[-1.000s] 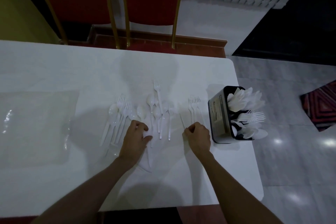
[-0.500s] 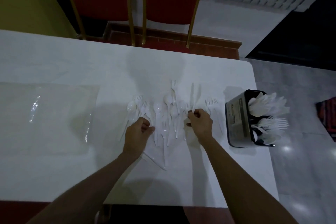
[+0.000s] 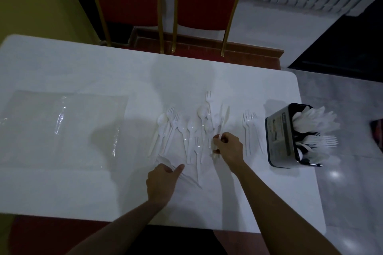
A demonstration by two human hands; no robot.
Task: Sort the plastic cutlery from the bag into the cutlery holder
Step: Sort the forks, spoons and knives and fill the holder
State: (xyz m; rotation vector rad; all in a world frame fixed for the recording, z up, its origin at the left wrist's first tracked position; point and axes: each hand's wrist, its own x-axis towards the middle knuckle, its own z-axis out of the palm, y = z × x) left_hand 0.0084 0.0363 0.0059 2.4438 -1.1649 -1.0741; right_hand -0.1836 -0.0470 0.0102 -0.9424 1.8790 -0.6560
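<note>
**Knives in the right hand, holder off to the right**

Head view: our right hand sits in the middle of the spread cutlery. Its fingers are curled and pinch the handles of two knives. The knives' long axis runs near to far, blades pointing to the far side of the table and leaning slightly right.

The holder stands at the right edge of the table, well apart from that hand and already part-filled with white pieces. Three forks lie side by side between the hand and the holder, handles toward us. We judge the coming move to be a carry to the right over those forks. The right hand is clearly the nearer one for it.

Our left hand is nearer to us and left of the right hand. Its fingers are curled and the thumb sticks out to the right. A thin piece lies slantwise under it, but we cannot tell whether the fingers grip it.

Spoons and more forks lie loose just beyond that hand. The bag lies flat at far left.
</note>
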